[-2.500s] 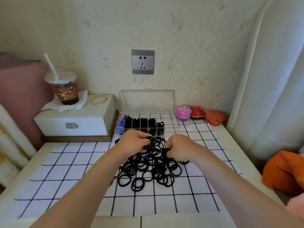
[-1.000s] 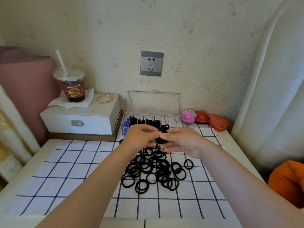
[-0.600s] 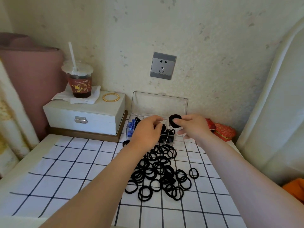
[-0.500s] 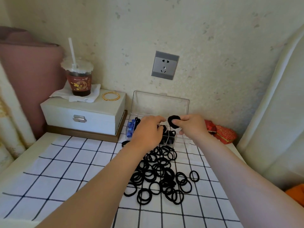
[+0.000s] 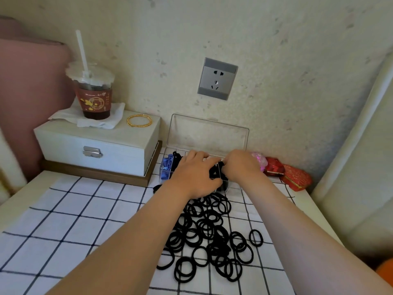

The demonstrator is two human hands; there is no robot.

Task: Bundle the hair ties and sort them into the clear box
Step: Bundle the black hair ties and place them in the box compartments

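A checked cloth [image 5: 63,220] covers the table, and a heap of loose black hair ties [image 5: 210,235] lies on it, just in front of the clear box [image 5: 208,133], whose lid stands open against the wall. Both hands are over the box's compartments: the left hand [image 5: 195,175] is curled beside the right hand [image 5: 242,167], and the 2 together seem to pinch a small black bundle [image 5: 215,170] between them; the exact finger contact is hidden. Blue ties [image 5: 165,167] fill the leftmost compartment. The step in hand looks like placing a bundle. Next, it likely needs pressing into a free compartment, then letting go and reaching for more loose ties.
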